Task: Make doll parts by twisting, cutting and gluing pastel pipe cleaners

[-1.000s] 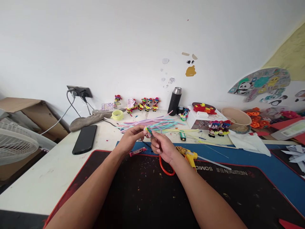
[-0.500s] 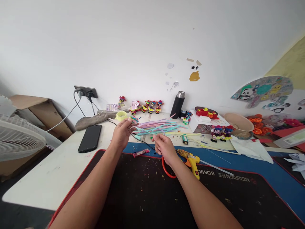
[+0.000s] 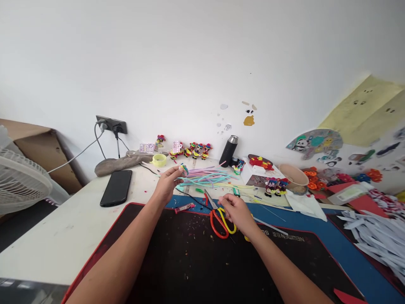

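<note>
My left hand (image 3: 167, 185) is closed, pinching a small multicoloured fuzzy piece (image 3: 184, 170) between thumb and fingertips. Behind it lies a loose pile of pastel chenille stems (image 3: 209, 176). My right hand (image 3: 236, 211) is curled just right of the scissors (image 3: 218, 217), its fingers drawn together; whatever they hold, if anything, is hidden. The scissors have one red and one yellow handle and lie on the dark mat with blades apart. Below my right wrist a bit of the yellow glue gun (image 3: 247, 239) shows, the rest covered by my hand and forearm.
A phone (image 3: 116, 188) and a yellow tape roll (image 3: 158, 160) lie to the left. Several small figures (image 3: 198, 150) and a black flask (image 3: 228, 150) stand along the wall. Further right are a white box (image 3: 262, 175), a beige bowl (image 3: 294, 179) and white paper strips (image 3: 376, 240).
My right hand has moved right and down, over the glue gun, uncovering the scissors. My left hand still holds the fuzzy piece, now slightly lower. The view has turned rightward.
</note>
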`<state>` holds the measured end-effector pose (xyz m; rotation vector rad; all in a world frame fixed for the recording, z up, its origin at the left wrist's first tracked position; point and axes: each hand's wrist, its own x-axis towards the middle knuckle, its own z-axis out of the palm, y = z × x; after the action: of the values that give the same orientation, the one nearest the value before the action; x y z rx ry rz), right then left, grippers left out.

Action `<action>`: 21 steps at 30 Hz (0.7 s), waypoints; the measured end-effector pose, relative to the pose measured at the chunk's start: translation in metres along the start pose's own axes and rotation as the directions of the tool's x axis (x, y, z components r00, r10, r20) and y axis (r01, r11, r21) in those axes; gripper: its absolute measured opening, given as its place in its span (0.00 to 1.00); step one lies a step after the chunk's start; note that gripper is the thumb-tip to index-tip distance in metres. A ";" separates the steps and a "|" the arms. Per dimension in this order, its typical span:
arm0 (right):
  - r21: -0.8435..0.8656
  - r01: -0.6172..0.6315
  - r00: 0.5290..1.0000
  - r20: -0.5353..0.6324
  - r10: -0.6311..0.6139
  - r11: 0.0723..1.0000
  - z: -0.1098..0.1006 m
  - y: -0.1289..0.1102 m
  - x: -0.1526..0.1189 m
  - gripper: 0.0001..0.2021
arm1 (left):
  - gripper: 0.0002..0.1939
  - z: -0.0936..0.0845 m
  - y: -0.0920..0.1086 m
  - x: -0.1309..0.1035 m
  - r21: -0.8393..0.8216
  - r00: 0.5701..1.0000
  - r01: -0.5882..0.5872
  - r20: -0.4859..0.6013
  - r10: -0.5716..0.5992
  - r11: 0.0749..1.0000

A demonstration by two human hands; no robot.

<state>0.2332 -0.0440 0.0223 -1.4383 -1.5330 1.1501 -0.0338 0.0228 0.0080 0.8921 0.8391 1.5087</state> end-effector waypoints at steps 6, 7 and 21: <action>-0.271 -0.106 0.989 -0.132 0.072 0.957 -0.078 0.021 -0.026 0.21 | 0.19 0.005 0.005 -0.003 0.006 0.999 -0.022 -0.024 0.023 1.000; -0.323 -0.128 0.986 -0.141 0.086 0.938 -0.087 0.024 -0.031 0.21 | 0.19 0.006 0.006 -0.003 0.009 0.999 -0.026 -0.030 0.027 1.000; -0.699 -0.201 0.980 -0.134 0.150 0.686 -0.075 0.027 -0.053 0.22 | 0.20 0.003 0.003 -0.002 -0.005 1.000 -0.007 -0.030 0.007 1.000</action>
<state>0.3186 -0.0874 0.0259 -2.1467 -1.9355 0.5858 -0.0320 0.0205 0.0119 0.8715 0.8541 1.5332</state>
